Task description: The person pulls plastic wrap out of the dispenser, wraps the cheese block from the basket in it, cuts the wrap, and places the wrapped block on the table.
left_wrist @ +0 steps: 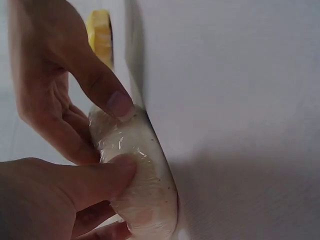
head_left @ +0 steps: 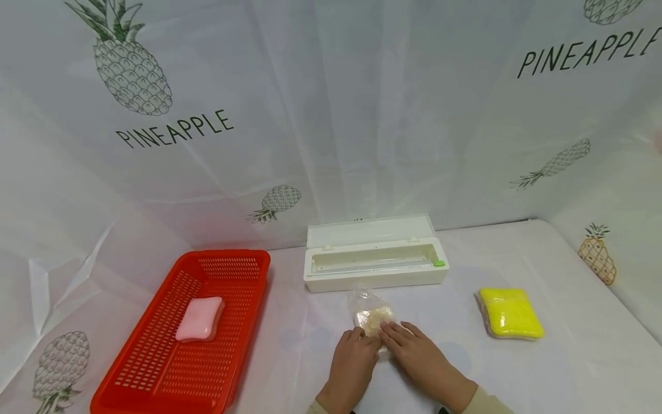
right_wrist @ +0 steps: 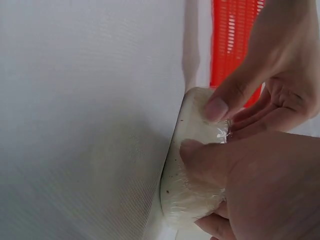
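Observation:
A cream-coloured, cushion-shaped block (head_left: 373, 319) lies on the table in clear, wrinkled cling film, with loose film sticking out beyond its far edge. My left hand (head_left: 354, 364) grips its near left part; in the left wrist view that thumb (left_wrist: 112, 180) presses on the film with fingers curled beneath. From the other side my right hand (head_left: 421, 361) holds the same block, its thumb (right_wrist: 202, 160) on the wrapped side in the right wrist view. Both hands hide much of the block's near end. Just beyond it stands a white cling film dispenser (head_left: 377, 280), lid raised.
To the left, a red perforated basket (head_left: 248, 339) has a pink block (head_left: 200, 319) of similar shape in it. A yellow block (head_left: 509, 313) with a glossy film surface lies at the right. A white pineapple-print cloth (head_left: 357, 115) rises behind the table.

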Demonstrator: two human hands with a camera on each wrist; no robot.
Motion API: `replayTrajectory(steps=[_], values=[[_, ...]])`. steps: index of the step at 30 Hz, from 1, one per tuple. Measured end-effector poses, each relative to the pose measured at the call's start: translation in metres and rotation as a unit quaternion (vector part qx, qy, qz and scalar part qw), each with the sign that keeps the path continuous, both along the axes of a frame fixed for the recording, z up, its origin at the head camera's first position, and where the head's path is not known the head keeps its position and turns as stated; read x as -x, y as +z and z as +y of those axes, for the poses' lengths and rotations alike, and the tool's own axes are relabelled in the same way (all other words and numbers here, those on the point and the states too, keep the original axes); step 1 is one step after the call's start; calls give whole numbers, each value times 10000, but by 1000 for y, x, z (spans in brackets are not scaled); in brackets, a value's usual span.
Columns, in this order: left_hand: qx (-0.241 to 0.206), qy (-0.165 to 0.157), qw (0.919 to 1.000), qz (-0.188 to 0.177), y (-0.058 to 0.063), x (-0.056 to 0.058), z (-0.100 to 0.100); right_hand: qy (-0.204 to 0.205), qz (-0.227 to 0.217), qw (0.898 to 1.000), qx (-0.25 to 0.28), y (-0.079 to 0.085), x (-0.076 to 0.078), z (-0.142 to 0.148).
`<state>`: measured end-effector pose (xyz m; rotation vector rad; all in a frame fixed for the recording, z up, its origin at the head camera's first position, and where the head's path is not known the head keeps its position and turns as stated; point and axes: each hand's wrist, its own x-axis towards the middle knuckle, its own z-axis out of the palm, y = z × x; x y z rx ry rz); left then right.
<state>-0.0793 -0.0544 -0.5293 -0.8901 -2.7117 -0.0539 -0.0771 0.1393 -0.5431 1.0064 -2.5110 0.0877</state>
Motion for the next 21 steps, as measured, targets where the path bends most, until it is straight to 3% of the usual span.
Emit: replayTrajectory(steps=[7, 10, 17, 21], values=[[-464, -36, 9971, -602, 4, 1, -2, -142, -463, 9981, -393, 8, -3, -5], [-446, -123, 9961, -749, 4, 1, -4, -99, -595, 9966, -559, 8, -5, -8], [-116, -290, 9953, -919, 7, -1, -7, -143, -199, 9949, -978, 10, -16, -17], [-401, -260, 9923, -1142, 9, 3, -8, -190, -120, 9970, -743, 10, -15, -17]])
